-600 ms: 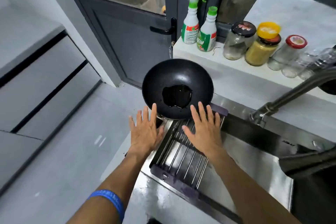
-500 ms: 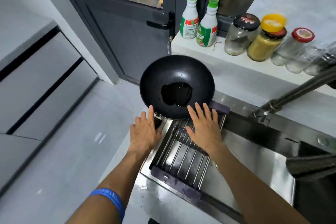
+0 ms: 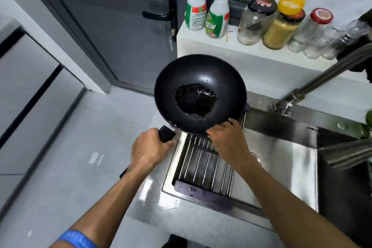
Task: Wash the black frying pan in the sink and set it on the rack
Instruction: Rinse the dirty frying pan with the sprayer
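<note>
At the left of the scene your left hand (image 3: 152, 148) is curled around the black handle (image 3: 166, 133) of the black frying pan (image 3: 200, 93), gripping its stub near the bowl. From that hand the pan lies up and to the right, so its long axis runs diagonally away from you, handle nearest your body and bowl farthest. The pan sits on the far end of the rack (image 3: 203, 164), a set of steel bars laid across the left part of the sink (image 3: 281, 159), with part of the bowl overhanging the counter edge. Inside the pan is 1 dark glossy pool at the bottom; whether it is oil or water cannot be told. Your right hand (image 3: 226, 140) rests at the near right rim of the pan, fingers bent against the edge, steadying it; this hand is the nearer one to the open basin. Farther right the basin shows bare steel and a drain, with the tap (image 3: 314, 84) angled above it. The next move likely swings the bowl rightward over the basin.
</note>
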Motion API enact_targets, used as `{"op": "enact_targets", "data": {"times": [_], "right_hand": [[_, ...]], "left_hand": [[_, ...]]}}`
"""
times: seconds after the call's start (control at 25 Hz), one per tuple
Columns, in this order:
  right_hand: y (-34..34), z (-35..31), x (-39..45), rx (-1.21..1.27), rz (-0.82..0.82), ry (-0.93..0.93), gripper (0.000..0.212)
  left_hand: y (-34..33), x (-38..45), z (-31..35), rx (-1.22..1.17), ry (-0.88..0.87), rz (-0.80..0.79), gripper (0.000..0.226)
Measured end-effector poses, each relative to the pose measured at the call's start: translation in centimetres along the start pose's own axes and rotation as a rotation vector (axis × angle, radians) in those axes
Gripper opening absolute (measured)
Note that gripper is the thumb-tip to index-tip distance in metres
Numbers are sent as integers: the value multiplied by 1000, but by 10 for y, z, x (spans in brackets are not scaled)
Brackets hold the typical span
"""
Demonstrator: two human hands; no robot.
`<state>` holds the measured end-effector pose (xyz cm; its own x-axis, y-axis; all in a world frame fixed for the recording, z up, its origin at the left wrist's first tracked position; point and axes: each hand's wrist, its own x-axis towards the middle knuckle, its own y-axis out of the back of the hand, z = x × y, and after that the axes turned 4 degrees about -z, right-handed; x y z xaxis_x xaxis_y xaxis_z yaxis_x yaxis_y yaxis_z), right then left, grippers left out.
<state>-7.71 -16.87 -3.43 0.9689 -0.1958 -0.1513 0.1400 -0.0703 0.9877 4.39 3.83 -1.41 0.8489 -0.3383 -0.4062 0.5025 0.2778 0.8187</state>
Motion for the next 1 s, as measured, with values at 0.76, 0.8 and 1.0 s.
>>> {"op": "enact_targets", "data": {"times": [0.76, 0.8, 1.0], "right_hand": [[121, 133, -168, 925, 677, -783, 27], [118, 140, -169, 912, 609, -748, 23], [115, 203, -201, 899, 496, -678, 17]], "left_hand": [[-35, -138, 78, 269, -324, -227, 34], [-43, -145, 85, 286, -316, -228, 34], [-93, -171, 123, 339, -251, -290, 36]]}}
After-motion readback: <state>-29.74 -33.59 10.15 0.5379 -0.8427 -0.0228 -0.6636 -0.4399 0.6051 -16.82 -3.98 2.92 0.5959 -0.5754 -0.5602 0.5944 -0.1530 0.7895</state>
